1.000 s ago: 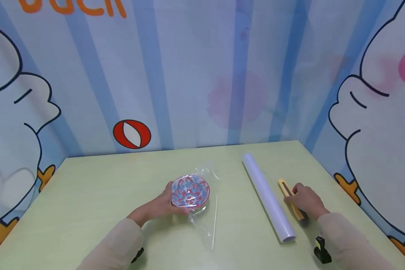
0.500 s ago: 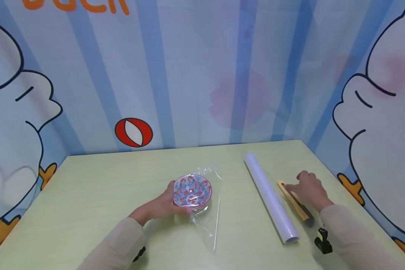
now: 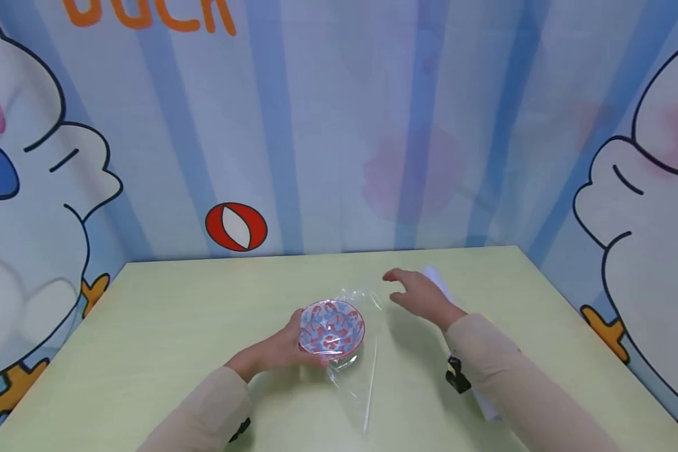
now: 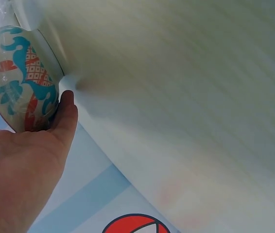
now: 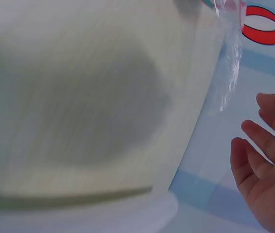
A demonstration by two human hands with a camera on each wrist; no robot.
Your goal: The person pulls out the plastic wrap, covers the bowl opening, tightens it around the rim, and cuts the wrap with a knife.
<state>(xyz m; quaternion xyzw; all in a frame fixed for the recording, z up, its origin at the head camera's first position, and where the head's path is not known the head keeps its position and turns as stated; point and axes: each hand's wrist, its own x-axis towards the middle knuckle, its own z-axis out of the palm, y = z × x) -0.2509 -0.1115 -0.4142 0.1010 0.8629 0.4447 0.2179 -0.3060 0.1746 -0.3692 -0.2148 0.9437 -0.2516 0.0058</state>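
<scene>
My left hand [image 3: 287, 346] grips the left side of a bowl [image 3: 332, 328] with a red and blue pattern. Clear plastic film [image 3: 367, 367] covers the bowl and trails off to its right. In the left wrist view, the bowl's patterned outside [image 4: 28, 80] rests against my palm and fingers. My right hand [image 3: 420, 295] holds nothing; it hovers right of the film with its fingers loosely bent and spread. Beneath my right forearm lies a pale lilac roll [image 3: 436, 277], partly covered by the sleeve. The yellow utility knife is largely hidden behind that sleeve.
The pale yellow table [image 3: 203, 301] ends at a blue striped backdrop [image 3: 339, 125] with cartoon ducks on both sides. A black clip-like piece [image 3: 457, 375] sits by my right sleeve.
My right hand has let go of the utility knife and moved left across the roll towards the film. The left hand keeps its hold on the bowl. The head view has shifted slightly.
</scene>
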